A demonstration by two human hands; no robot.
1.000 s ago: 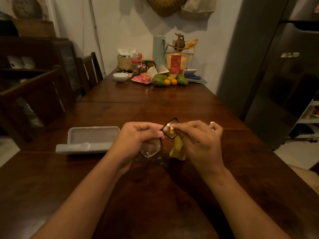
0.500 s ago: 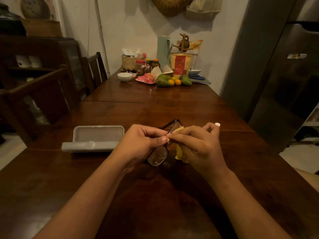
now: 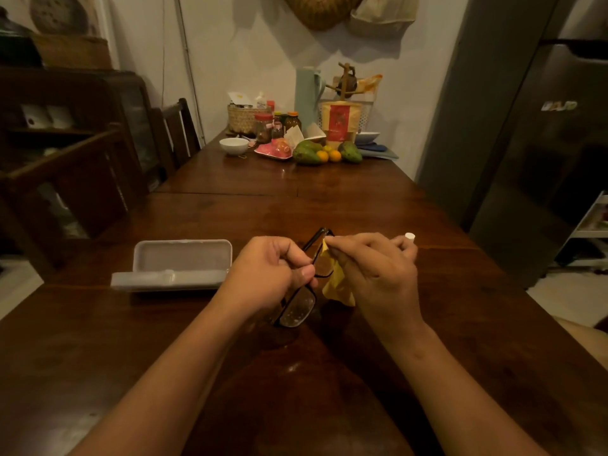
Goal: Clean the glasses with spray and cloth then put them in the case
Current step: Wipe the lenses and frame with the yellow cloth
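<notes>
A single head-worn wide-angle view looked forward and down along the length of the desk (image 3: 329,199) from its near end. It sat close above both forearms, which entered from the bottom edge, and faced the far wall (image 3: 250,47). The frame edges bent with lens distortion.

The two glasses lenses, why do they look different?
The far lens has the yellow cloth pinched against it by the right hand; the near lens is bare. The near lens shows pale specks or droplets, while the far lens looks clearer. The far lens is partly covered; the near lens shows almost fully. Both sit in one dark frame, held by the left hand.
</notes>
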